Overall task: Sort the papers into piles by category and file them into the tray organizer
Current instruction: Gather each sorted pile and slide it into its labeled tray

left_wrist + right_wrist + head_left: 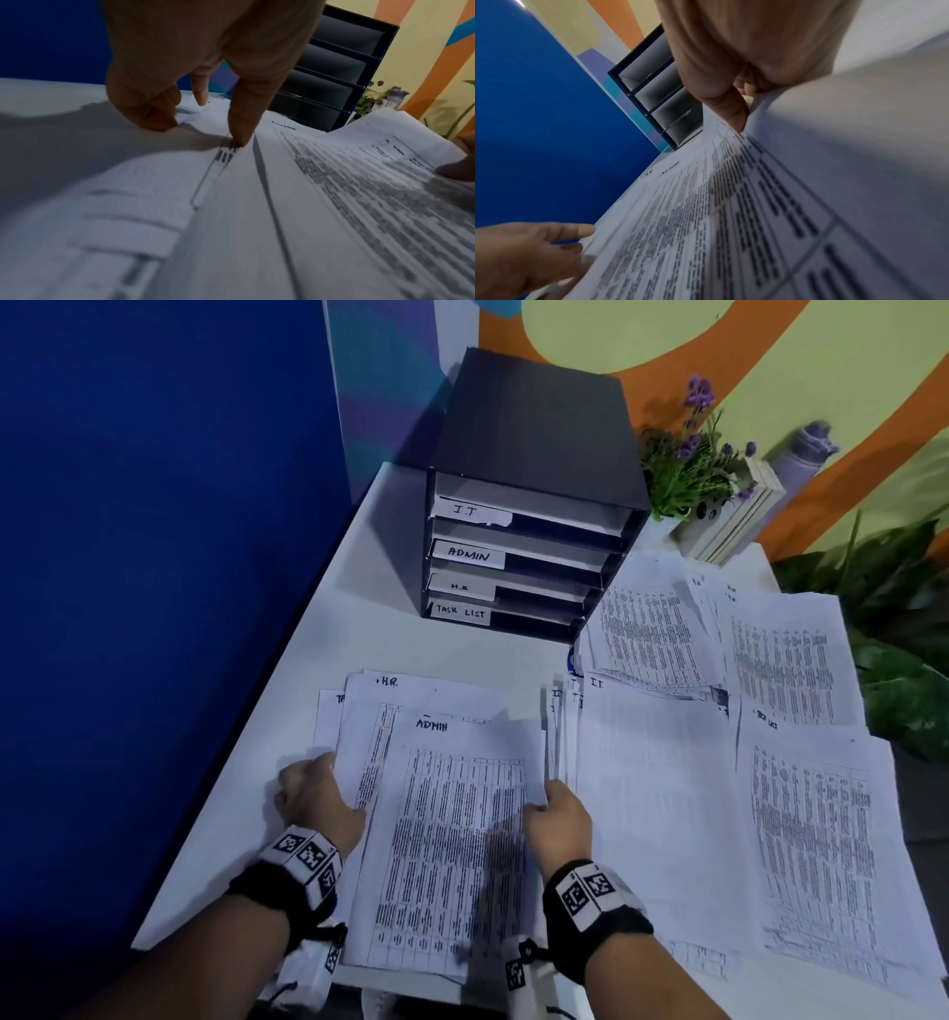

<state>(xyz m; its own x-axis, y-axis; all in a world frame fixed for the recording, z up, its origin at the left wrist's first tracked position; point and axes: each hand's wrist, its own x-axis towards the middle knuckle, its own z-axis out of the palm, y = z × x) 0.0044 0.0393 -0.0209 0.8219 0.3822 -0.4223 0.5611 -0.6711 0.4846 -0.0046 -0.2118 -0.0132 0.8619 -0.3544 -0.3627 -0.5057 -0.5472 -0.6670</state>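
Note:
A black tray organizer [529,428] stands at the back of the white table [354,634], its slots labelled I.T., ADMIN, H.R. and TASK LIST. In front of it an ADMIN sheet [452,839] lies on top of a stack with an H.R. sheet [411,698]. My right hand [547,796] pinches the ADMIN sheet's right edge, thumb on top [734,113]. My left hand [334,773] holds the stack's left edge, its thumb [239,134] pressing on the paper. An I.T. sheet [647,788] tops the pile to the right.
More printed sheets [801,839] are spread over the table's right side. A potted purple flower [688,454], a wooden block [739,516] and a water bottle [801,449] stand behind them. A blue partition [154,557] runs along the left. Green leaves [904,670] are at the right.

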